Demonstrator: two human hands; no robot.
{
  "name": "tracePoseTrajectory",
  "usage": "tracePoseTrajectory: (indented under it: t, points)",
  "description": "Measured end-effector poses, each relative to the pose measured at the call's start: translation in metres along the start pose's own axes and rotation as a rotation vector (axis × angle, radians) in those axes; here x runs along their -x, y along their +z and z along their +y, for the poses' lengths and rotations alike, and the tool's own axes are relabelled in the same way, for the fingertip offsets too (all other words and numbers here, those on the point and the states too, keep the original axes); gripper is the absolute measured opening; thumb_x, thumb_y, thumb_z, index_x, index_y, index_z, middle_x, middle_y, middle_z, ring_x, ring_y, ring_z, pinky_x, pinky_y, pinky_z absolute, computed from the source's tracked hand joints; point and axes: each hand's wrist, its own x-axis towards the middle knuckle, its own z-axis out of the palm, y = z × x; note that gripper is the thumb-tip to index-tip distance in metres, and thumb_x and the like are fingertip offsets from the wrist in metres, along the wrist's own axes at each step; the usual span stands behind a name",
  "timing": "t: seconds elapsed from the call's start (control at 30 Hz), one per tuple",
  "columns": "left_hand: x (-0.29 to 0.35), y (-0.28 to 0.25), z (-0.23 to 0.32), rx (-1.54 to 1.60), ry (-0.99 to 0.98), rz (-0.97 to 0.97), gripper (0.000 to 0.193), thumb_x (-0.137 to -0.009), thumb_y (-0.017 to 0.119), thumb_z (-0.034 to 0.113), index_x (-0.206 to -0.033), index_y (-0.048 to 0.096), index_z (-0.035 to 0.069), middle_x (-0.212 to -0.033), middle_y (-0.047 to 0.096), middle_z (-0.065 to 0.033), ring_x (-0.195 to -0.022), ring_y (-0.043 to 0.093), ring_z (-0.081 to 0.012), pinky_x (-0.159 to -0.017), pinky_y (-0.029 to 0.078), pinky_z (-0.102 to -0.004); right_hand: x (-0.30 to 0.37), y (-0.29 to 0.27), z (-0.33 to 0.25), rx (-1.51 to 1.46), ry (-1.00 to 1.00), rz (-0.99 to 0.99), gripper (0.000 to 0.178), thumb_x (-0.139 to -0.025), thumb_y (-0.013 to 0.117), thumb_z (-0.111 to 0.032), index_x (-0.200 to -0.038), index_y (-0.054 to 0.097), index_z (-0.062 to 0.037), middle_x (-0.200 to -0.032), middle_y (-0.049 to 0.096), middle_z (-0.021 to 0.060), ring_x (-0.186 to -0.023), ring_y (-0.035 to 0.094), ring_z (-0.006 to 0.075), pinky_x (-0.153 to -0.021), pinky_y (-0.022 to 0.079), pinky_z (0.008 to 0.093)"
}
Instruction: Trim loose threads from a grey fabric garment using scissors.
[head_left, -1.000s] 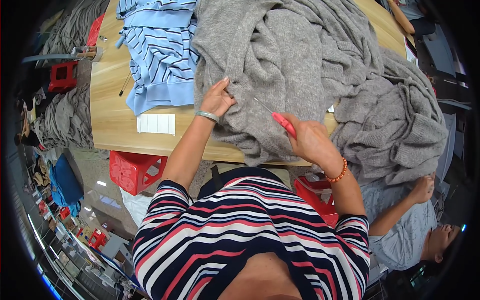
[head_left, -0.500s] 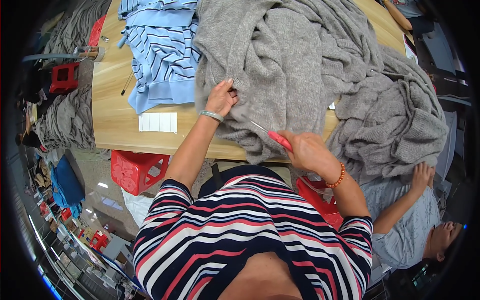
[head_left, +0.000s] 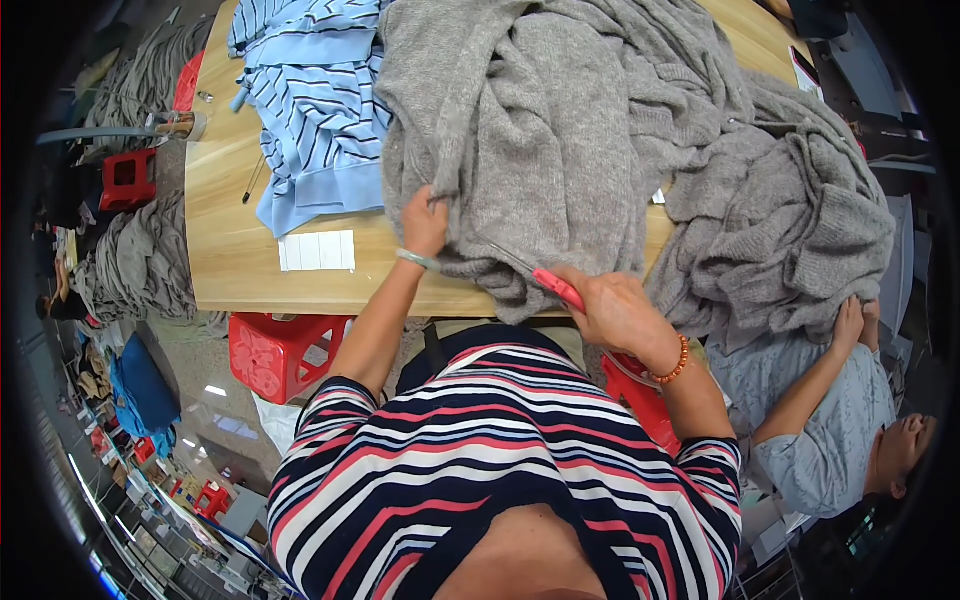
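Note:
A grey knitted garment (head_left: 570, 130) lies in loose folds across the table, its near edge bunched toward me. My left hand (head_left: 424, 225), with a pale green bangle at the wrist, is closed on a fold at the garment's left side. In my right hand (head_left: 618, 310), which wears an orange bead bracelet, is a thin metal tool with a pink handle (head_left: 556, 287). Its shaft points up and left over the near part of the knit. The tip is too blurred to tell its shape or whether it touches the yarn.
Blue striped garments (head_left: 320, 130) lie on the wooden table (head_left: 222, 250) at left, near a white card (head_left: 317, 251). More grey knitwear (head_left: 780, 230) hangs off the right side, where another person's hand (head_left: 848, 325) touches it. A red stool (head_left: 285, 350) stands below the table's near edge.
My left hand has moved slightly left and nearer to me, its fingers now closed on a raised fold of the grey knit. The right hand and the tool have barely moved.

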Motion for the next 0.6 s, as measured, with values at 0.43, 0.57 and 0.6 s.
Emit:
tracePoseTrajectory:
  t: [0.43, 0.57, 0.6]
  points:
    - [0.056, 0.040, 0.123, -0.581, 0.760, -0.592, 0.052, -0.073, 0.074, 0.029, -0.106, 0.047, -0.001, -0.086, 0.055, -0.0174, -0.071, 0.060, -0.0372, -0.061, 0.049, -0.0426, 0.048, -0.013, 0.044, -0.067, 0.323, 0.403, 0.038, -0.083, 0.061, -0.014, -0.121, 0.055, -0.0114, -0.083, 0.063, 0.0233, -0.080, 0.060, 0.0429, -0.069, 0.047, 0.0486]
    - [0.036, 0.064, 0.108, -0.617, 0.789, -0.550, 0.034, -0.074, 0.067, 0.020, -0.096, 0.048, 0.002, -0.082, 0.054, -0.0170, -0.073, 0.059, -0.0384, -0.062, 0.049, -0.0439, 0.070, -0.003, 0.044, -0.124, 0.402, 0.408, 0.042, -0.083, 0.061, -0.015, -0.125, 0.053, -0.0120, -0.085, 0.063, 0.0233, -0.082, 0.060, 0.0431, -0.072, 0.048, 0.0483]
    - [0.030, 0.060, 0.121, -0.487, 0.768, -0.483, 0.027, -0.073, 0.064, 0.014, -0.090, 0.048, 0.002, -0.081, 0.054, -0.0161, -0.073, 0.059, -0.0393, -0.062, 0.048, -0.0450, 0.079, -0.003, 0.044, -0.149, 0.412, 0.425, 0.043, -0.084, 0.061, -0.017, -0.126, 0.052, -0.0132, -0.086, 0.063, 0.0228, -0.082, 0.060, 0.0428, -0.072, 0.048, 0.0486]
